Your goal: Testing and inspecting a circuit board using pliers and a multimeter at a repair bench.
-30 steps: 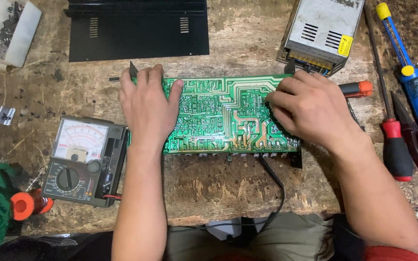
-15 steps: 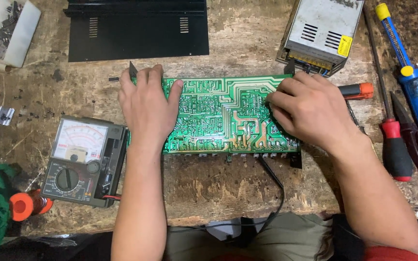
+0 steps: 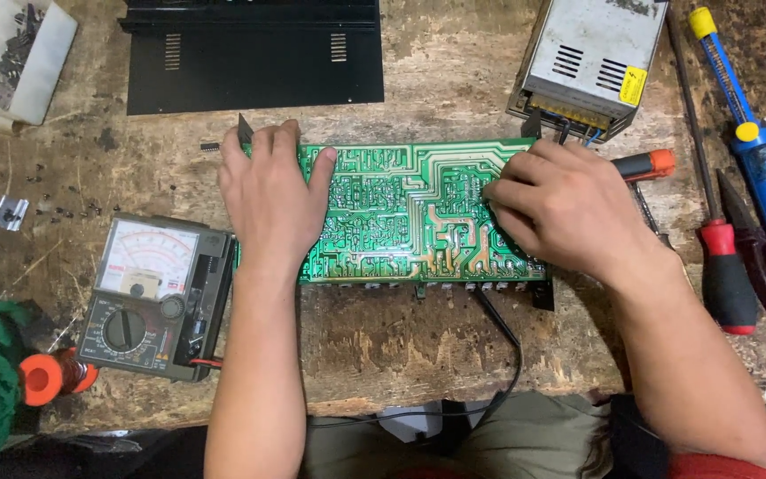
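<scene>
Both hands on the green circuit board (image 3: 401, 213), solder side up, mid-worktop near the front edge. Left hand (image 3: 268, 200) lies flat, fingers together, pinning its left end; right hand (image 3: 565, 208) curls fingers on the right end. Best press evenly, off the sharp solder joints.

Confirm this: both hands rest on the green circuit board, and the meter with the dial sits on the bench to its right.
Not quite. Both hands, left hand and right hand, rest on the green circuit board, but the head view shows the meter to its left.
</scene>
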